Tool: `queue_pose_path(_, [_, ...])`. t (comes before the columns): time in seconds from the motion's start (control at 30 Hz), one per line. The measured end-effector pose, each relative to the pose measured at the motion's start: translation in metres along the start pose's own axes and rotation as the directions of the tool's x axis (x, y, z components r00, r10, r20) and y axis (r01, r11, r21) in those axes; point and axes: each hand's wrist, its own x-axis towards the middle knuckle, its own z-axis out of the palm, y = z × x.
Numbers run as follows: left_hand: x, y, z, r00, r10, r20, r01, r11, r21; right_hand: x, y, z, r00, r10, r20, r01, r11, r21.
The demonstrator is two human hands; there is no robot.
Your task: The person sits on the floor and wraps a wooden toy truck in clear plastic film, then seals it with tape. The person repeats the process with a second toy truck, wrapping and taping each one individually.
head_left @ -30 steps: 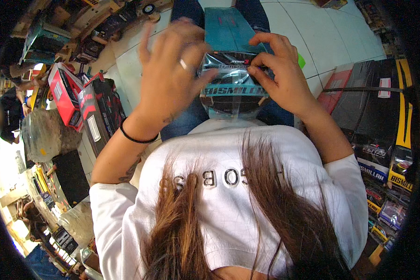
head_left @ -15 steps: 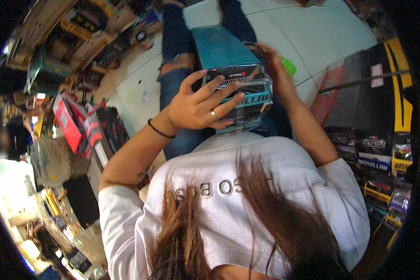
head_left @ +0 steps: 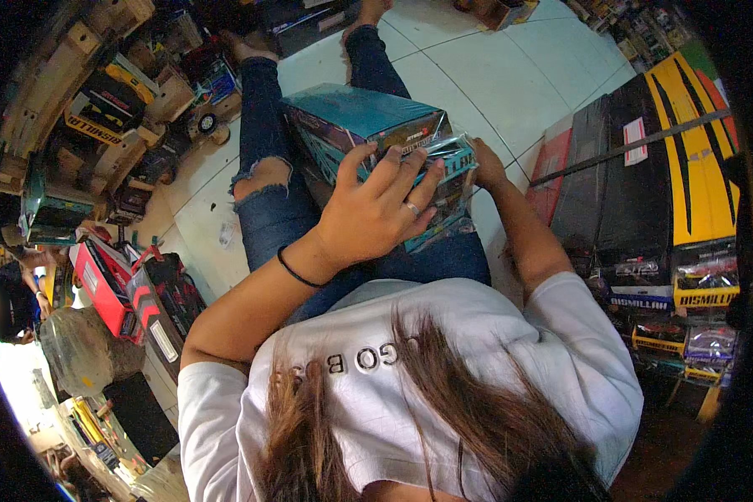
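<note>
The person's left hand (head_left: 376,201) is angling up from the lower left, fingers spread and clamping on the near end of a teal box (head_left: 368,109) at upper centre, over the legs (head_left: 280,230). The right hand (head_left: 488,167) is touching the box's right edge; its fingertips are hiding, so I can't tell whether they're gripping. Closed, glossy sides are concealing the contents. Strapped black-and-yellow boxes (head_left: 615,197) are standing at right, a red box (head_left: 105,284) is tilting at left, and tiled floor (head_left: 485,92) is stretching across the upper right.
</note>
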Motion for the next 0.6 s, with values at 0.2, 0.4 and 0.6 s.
queue_pose_path(0.2, [0.004,0.002,0.009,0.998,0.008,-0.065,-0.011,0.999,-0.048,-0.042,-0.014,-0.100,0.843,0.504,-0.186,-0.312,0.741,0.595])
queue_pose_path(0.4, [0.017,0.000,0.019,0.992,0.064,-0.111,-0.073,0.994,-0.081,-0.092,-0.115,-0.222,0.818,-0.139,-0.559,0.446,0.767,0.461])
queue_pose_path(0.6, [0.014,-0.003,0.020,0.991,0.072,-0.109,-0.079,0.995,-0.067,-0.067,-0.170,-0.234,0.791,-0.362,-0.493,0.503,0.843,0.188])
